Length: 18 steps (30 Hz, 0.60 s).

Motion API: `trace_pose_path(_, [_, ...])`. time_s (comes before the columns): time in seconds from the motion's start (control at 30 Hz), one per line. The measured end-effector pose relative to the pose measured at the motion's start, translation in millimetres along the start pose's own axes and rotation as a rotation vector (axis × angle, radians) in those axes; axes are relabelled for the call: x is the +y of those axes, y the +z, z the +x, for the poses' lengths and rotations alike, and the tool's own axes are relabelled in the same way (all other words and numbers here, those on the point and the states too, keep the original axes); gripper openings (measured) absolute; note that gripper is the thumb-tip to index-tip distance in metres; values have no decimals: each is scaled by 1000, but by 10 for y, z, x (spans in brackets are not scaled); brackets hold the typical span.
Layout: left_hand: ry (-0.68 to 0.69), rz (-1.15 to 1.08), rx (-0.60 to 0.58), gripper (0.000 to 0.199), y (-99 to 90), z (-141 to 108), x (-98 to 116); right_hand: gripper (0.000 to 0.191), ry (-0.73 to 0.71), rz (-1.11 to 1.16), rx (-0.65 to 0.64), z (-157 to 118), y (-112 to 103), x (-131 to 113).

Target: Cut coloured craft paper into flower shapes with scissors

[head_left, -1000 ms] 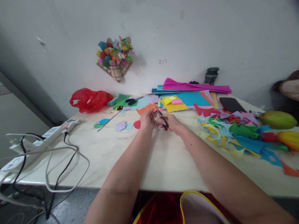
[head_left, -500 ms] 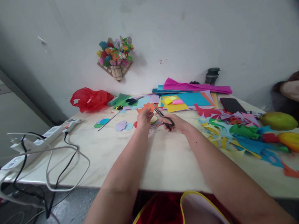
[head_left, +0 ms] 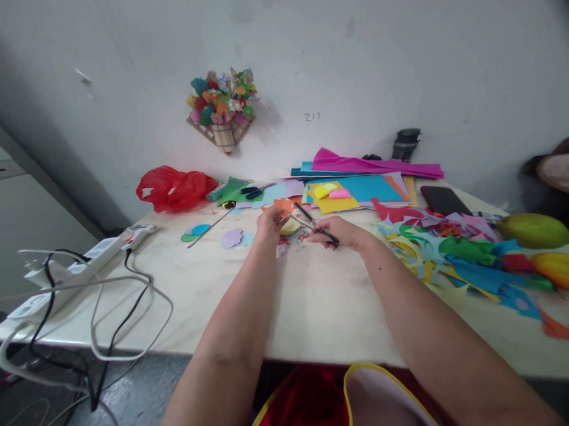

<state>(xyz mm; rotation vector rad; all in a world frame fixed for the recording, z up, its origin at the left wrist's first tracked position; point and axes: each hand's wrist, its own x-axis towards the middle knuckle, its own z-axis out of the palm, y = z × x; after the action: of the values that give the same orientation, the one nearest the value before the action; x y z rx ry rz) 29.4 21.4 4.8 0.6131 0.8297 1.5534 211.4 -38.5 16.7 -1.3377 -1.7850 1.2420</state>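
Head view: trimming looks under way, the left hand pinching orange paper over the table, the right hand's fingers wrapped round scissors, blades parted; another snip would need the edge steady.

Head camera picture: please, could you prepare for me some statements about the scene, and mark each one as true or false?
1. The right hand holds scissors. True.
2. The left hand holds a blue paper piece. False: the left hand holds an orange paper piece.
3. The blades of the held scissors are closed together. False: they are spread apart.
4. The red plastic bag lies on the left half of the table. True.
5. The power strip lies at the table's right end. False: the power strip is at the left end.
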Motion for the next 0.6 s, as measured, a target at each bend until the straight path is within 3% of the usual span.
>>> trace_pose_path(0.6, [-59, 164, -17, 14, -1, 0, -21, 34, 5, -70, 18, 17, 9, 13])
